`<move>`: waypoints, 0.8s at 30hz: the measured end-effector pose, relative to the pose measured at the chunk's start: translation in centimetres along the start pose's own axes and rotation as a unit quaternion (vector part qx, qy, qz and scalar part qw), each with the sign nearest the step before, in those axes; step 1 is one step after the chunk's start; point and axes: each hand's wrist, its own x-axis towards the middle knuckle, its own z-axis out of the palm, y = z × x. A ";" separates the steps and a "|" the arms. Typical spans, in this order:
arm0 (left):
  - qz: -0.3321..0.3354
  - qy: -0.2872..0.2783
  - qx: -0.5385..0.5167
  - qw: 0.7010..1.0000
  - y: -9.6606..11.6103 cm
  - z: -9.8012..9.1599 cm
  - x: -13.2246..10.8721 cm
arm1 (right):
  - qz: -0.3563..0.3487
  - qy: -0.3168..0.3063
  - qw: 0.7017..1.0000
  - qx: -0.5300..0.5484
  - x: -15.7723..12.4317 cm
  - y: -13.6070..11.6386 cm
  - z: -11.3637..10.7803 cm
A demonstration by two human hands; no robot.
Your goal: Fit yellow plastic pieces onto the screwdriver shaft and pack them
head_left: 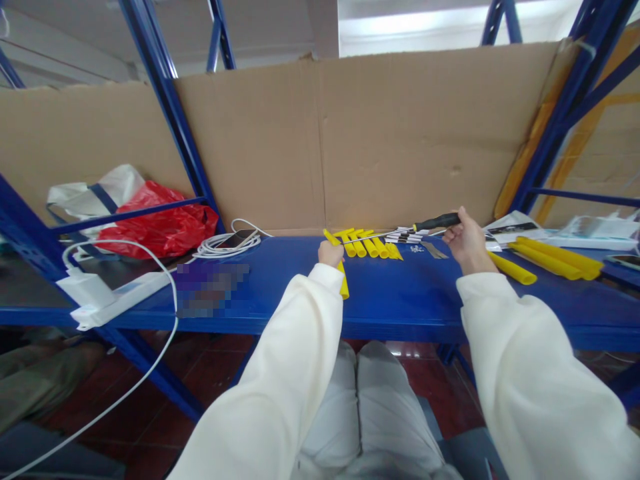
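My left hand [331, 253] is closed around a yellow tube [344, 283], whose ends stick out above and below the fist. In my right hand [469, 241] is the end of a long screwdriver's black handle [437, 221]. Its thin metal shaft [385, 233] runs leftward to my left hand; whether its tip touches the tube is hidden by the fingers. Just right of that hand, several yellow tubes [371, 247] lie in a row on the blue table [400, 293]. Small white-and-black pieces [403, 236], tiny metal parts [416, 249] and a flat greyish strip [434, 250] lie between my hands.
Larger yellow tubes [550, 259] and printed papers [515, 228] lie at the right. On the left are a white power strip [120, 300], a coiled white cable [225, 245] and a red bag [160, 217]. Cardboard [400, 133] stands along the back between blue posts [170, 107].
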 end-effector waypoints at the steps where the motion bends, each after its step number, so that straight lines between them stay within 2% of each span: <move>1: 0.000 0.000 0.000 1.000 -0.1 -0.1 0.1 | 0.004 0.001 1.000 -0.002 -0.1 -0.1 0.1; 10: -0.002 0.002 0.008 1.000 0.0 -0.5 0.1 | 0.017 -0.010 1.000 -0.008 -1.1 -0.6 1.2; 15: 0.002 -0.002 0.005 1.000 -0.1 -0.3 0.2 | 0.005 0.023 0.999 -0.039 -1.5 -0.7 1.1; 18: 0.002 -0.007 0.003 1.000 -0.3 -0.2 0.3 | 0.002 0.039 0.998 -0.044 -1.3 -0.6 0.9; 24: 0.009 -0.010 -0.001 1.000 -0.4 0.0 0.5 | 0.005 0.022 1.000 -0.008 0.1 0.1 0.0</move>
